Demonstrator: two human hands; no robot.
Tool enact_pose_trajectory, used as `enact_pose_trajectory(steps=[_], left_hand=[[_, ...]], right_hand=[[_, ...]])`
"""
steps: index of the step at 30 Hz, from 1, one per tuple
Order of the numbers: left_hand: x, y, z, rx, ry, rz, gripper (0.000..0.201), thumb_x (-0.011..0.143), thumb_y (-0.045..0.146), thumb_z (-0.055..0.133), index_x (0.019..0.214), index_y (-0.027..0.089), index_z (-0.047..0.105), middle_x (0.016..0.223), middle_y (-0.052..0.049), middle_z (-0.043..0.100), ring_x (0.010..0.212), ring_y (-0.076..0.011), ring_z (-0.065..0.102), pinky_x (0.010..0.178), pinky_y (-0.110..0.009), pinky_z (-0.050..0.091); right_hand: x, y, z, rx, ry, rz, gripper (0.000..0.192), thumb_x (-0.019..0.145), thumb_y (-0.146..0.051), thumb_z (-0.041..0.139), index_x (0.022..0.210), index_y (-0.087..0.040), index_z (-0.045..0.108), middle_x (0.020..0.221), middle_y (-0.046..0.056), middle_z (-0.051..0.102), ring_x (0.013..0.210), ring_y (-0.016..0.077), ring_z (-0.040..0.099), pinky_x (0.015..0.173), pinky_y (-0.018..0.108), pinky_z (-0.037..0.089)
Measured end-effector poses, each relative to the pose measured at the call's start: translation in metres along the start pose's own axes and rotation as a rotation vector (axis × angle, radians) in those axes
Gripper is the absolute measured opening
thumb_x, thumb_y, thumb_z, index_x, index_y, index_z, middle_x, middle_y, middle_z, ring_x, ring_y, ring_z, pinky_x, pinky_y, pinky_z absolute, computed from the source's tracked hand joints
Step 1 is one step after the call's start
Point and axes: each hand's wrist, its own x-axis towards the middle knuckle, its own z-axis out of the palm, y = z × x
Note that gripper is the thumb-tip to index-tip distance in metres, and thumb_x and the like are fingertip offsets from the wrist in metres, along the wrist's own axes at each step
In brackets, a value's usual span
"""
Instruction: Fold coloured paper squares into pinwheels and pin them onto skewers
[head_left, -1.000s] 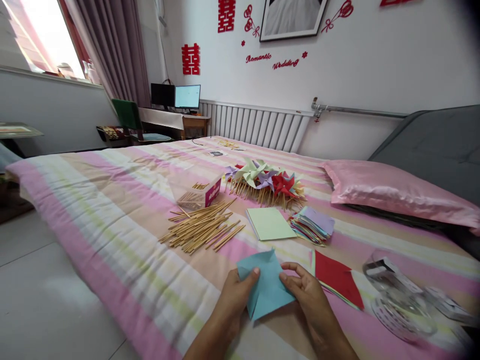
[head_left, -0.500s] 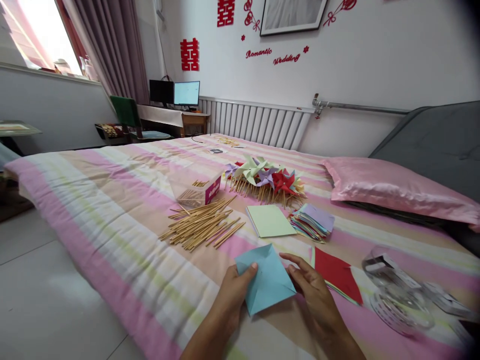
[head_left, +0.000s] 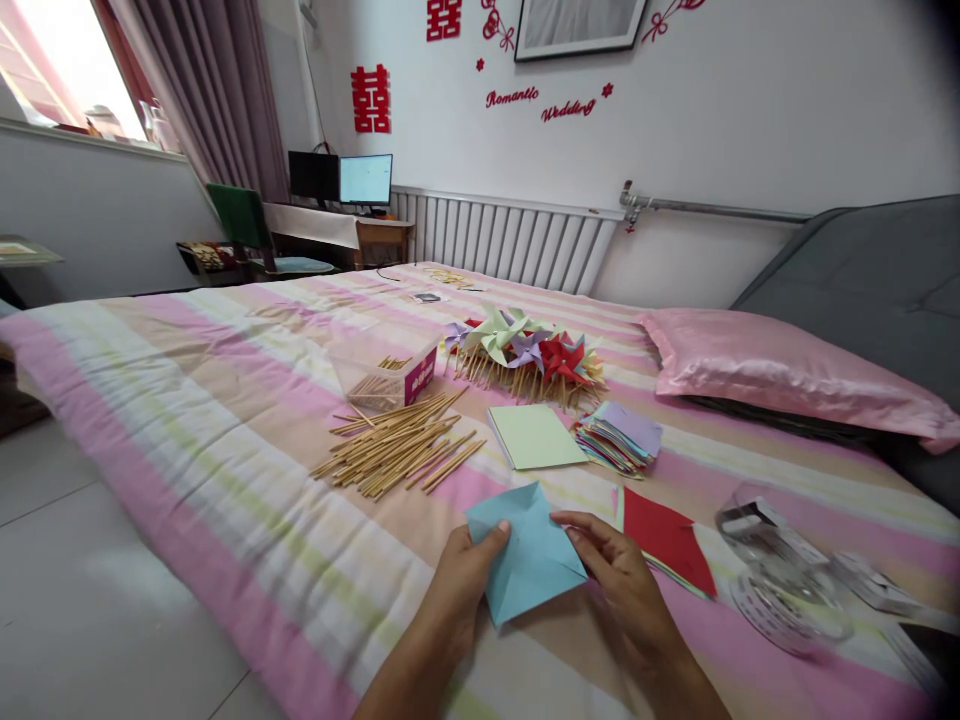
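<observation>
A light blue folded paper square lies on the striped bedspread near its front edge. My left hand pinches its left side, thumb on top. My right hand holds its right edge with the fingertips. Just right of that hand lies a red paper sheet on top of other coloured sheets.
Behind the hands lie a pile of wooden sticks, a clear box of sticks, a green paper stack, a mixed colour paper stack and finished pinwheels. A clear plastic container lies right. A pink pillow is far right.
The blue paper has been turned slightly in my hands and its flaps lie flatter. The view has shifted a little; both hands keep their hold.
</observation>
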Motion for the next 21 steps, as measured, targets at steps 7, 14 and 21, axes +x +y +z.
enact_pose_trajectory(steps=[7, 14, 21], left_hand=[[0.002, -0.002, -0.003, 0.002, -0.001, 0.003, 0.038, 0.069, 0.038, 0.073, 0.090, 0.008, 0.069, 0.081, -0.012, 0.074, 0.072, -0.0220, 0.067, 0.066, -0.028, 0.049], [0.001, -0.002, -0.002, 0.002, -0.023, -0.001, 0.037, 0.068, 0.039, 0.073, 0.089, 0.008, 0.069, 0.080, -0.011, 0.074, 0.070, -0.0204, 0.066, 0.069, -0.028, 0.049], [0.004, -0.003, -0.006, 0.029, -0.112, -0.008, 0.035, 0.069, 0.039, 0.073, 0.085, 0.009, 0.068, 0.078, -0.011, 0.073, 0.068, -0.0192, 0.065, 0.067, -0.028, 0.049]], right_hand=[[0.001, 0.002, -0.001, -0.036, 0.006, -0.028, 0.031, 0.080, -0.047, 0.060, 0.096, -0.022, 0.069, 0.094, 0.006, 0.065, 0.084, 0.0200, 0.054, 0.074, 0.028, 0.041], [-0.003, -0.003, -0.002, 0.022, -0.062, -0.017, 0.026, 0.081, -0.044, 0.061, 0.095, -0.023, 0.070, 0.093, 0.005, 0.067, 0.081, 0.0178, 0.057, 0.070, 0.026, 0.043], [-0.005, -0.011, -0.012, 0.063, -0.189, -0.005, 0.021, 0.078, -0.040, 0.066, 0.089, -0.023, 0.072, 0.084, 0.003, 0.067, 0.075, 0.0149, 0.059, 0.068, 0.024, 0.045]])
